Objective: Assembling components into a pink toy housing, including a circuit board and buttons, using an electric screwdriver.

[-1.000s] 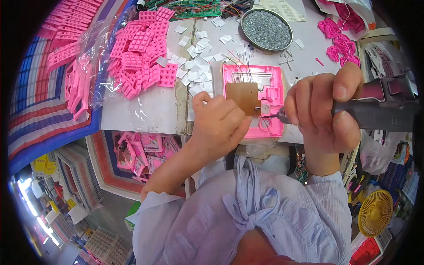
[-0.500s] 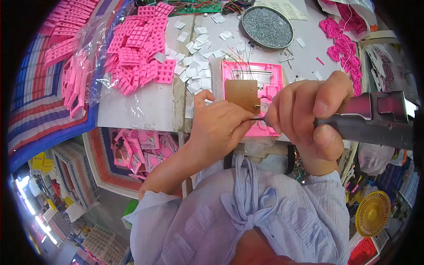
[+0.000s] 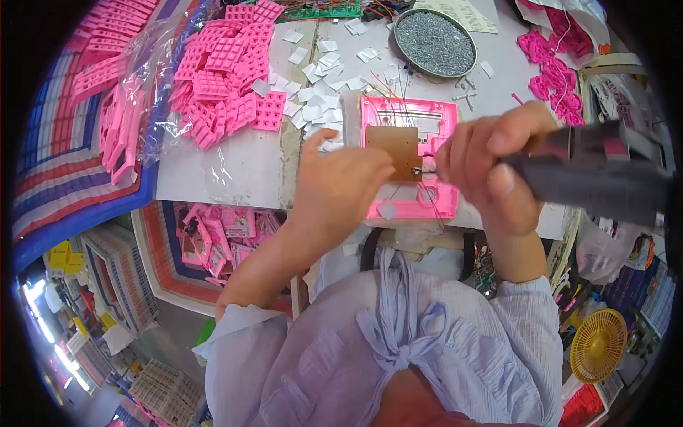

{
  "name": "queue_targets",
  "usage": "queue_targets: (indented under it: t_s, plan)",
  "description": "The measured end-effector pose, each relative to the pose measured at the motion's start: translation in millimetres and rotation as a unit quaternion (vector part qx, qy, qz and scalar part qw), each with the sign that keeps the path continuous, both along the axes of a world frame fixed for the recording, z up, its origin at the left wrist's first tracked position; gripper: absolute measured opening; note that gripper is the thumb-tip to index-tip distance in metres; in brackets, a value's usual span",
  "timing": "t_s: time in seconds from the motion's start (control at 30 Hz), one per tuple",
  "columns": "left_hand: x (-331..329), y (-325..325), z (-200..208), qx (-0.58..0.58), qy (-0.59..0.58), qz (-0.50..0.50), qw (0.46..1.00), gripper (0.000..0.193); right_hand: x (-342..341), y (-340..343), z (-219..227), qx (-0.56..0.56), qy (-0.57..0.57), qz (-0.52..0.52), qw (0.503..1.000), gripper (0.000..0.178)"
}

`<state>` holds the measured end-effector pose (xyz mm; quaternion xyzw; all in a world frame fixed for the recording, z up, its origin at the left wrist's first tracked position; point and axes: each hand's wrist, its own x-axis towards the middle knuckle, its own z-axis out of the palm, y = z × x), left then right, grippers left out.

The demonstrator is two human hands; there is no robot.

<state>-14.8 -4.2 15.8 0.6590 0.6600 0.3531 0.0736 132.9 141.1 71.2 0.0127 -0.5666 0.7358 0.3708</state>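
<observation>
My right hand (image 3: 491,160) is closed around a dark electric screwdriver (image 3: 594,167), whose body points off to the right and is smeared by motion. Its tip end lies at the right edge of a brown circuit board (image 3: 391,146). Under that board sits a pink plastic case (image 3: 445,206), with thin wires rising from its far side. My left hand (image 3: 331,188) is at the board's left edge, fingers stretched and one raised apart; its thumb is hidden. A small white square (image 3: 387,210) lies on the case's near part.
White squares (image 3: 313,112) lie scattered beyond my left hand, beside a heap of pink keypads (image 3: 220,78). A round tin of screws (image 3: 435,43) stands at the back, with pink parts (image 3: 555,75) to its right. A bin (image 3: 153,245) of pink pieces sits lower left.
My left hand has drawn left, away from the screwdriver's tip. The screwdriver has lifted slightly and shifted right, uncovering more of the case's near part and the small white square.
</observation>
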Motion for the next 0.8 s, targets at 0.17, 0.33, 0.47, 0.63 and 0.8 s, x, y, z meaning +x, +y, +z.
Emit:
queue_targets:
  t_s: [0.17, 0.33, 0.47, 0.63, 0.8]
  plan:
    - [6.6, 0.1, -8.5, -0.013, 0.065, -0.026, 0.997, 0.015, -7.8, 18.0, -14.2, -0.009, 0.025, -0.025, 0.999, 0.024]
    - [15.1, -5.5, -17.4, -0.022, 0.114, -0.008, 0.993, 0.017, -13.5, 20.2, -32.4, -0.003, 0.006, -0.035, 0.999, 0.022]
    - [14.6, -4.3, -19.0, -0.022, 0.132, -0.005, 0.991, 0.016, -19.3, 20.6, -40.8, 0.062, -0.049, -0.045, 0.996, 0.019]
    - [16.2, -4.4, -17.9, -0.018, 0.113, -0.002, 0.993, 0.017, -21.9, 19.4, -51.3, 0.131, -0.086, -0.044, 0.987, 0.02]
    - [13.2, -6.5, -15.1, -0.055, 0.05, -0.001, 0.997, 0.014, -24.5, 14.2, -47.8, 0.177, -0.132, -0.045, 0.974, 0.023]
